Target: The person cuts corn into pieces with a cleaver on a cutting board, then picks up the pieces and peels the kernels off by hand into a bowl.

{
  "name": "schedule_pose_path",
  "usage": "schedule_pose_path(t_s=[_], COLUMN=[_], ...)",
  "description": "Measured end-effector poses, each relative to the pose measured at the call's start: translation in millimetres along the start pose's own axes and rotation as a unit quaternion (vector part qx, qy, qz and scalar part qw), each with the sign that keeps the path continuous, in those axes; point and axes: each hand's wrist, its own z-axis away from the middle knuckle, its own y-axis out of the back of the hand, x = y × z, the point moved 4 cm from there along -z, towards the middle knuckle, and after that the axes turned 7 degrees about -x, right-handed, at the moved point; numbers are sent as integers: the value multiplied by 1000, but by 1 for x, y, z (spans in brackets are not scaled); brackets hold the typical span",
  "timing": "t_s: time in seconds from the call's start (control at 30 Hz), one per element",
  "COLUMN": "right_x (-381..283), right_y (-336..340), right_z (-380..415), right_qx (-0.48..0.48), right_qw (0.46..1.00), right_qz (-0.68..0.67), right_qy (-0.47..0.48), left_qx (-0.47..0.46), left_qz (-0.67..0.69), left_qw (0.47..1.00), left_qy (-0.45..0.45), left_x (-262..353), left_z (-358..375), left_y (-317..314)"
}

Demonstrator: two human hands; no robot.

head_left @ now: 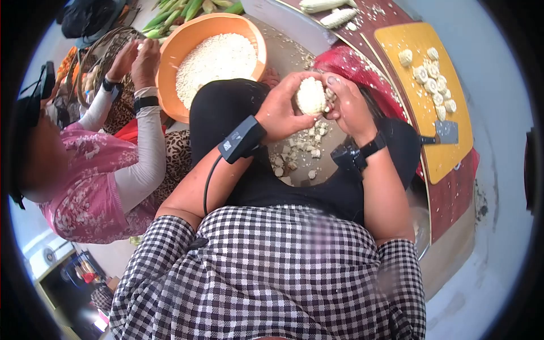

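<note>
Our left grip [279, 109] is closed around a short, thick piece of corn [310, 97], thumb along its near side and fingers behind it, probably so that it stays steady while its right flank is free to the other hand. Our right grip [352, 106] is partly closed, its bent fingers against that flank where loose kernels [330, 97] bunch; we cannot tell whether it pinches any of them. The corn is thus between both grips, held up over our lap, where we can see it and reach it from either side.

Directly below the grips, between our knees, lie scattered pale corn bits [310, 148]. That spot would catch whatever falls from our fingers.

To the left of the grips and a little beyond them sits an orange basin [168, 71] with a broad layer of shelled kernels [218, 63]. It stands between us and a co-worker, whose raised hands [145, 59] are just past its far left side, so it seems placed for both of us to reach.

To the right of the grips, the red surface [452, 201] bears a yellow board [450, 161]. Short corn pieces [432, 84] are grouped there, within our right arm's reach, and the cleaver [447, 132] lies flat nearer us, its handle towards us, handy to pick up.
</note>
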Motion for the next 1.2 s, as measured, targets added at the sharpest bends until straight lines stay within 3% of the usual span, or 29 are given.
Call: schedule_pose_path(t_s=[0.03,0.07,0.1,0.13,0.17,0.37,0.43,0.6,0.67,0.83,0.87,0.97,1.0,1.1,1.2], right_x=[-4,-12,-10,-9,-2,11,10,14,3,16,6,-13,-21,-25,-28], right_y=[-5,-10,-11,-17,-16,-17,-25,-33,-39,-35,-30,-47,-60,-51,-50], right_z=[-1,-1,-5,-7,-11,-21,-24,-25,-21,-18,-21,-11,-13,-10,-9], right_qx=[16,24,15,16,8,44,78,170,143,253,109,126,87,53,65], right_qw=[999,982,948,938,946,961,965,966,915,964,988,988,993,983,988], right_qz=[44,186,292,308,287,250,220,160,338,51,101,87,79,173,136], right_qy=[1,35,125,156,150,113,119,109,166,68,45,25,12,2,-17], left_qx=[20,36,58,95,135,156,202,178,180,179,177,170,165,126,86], left_qz=[21,11,-5,-33,-67,143,60,86,119,159,163,177,182,189,195], left_qw=[999,999,998,995,988,976,977,979,975,971,970,969,969,973,977], left_qy=[24,8,-9,-22,-33,57,20,57,51,30,28,14,2,-31,31], left_x=[-4,-4,-3,-9,-16,-21,-22,-20,-17,1,3,13,17,27,36], left_z=[1,2,1,2,3,7,8,12,15,17,19,17,19,22,25], left_y=[0,0,3,3,4,4,6,9,8,15,19,18,25,33,40])
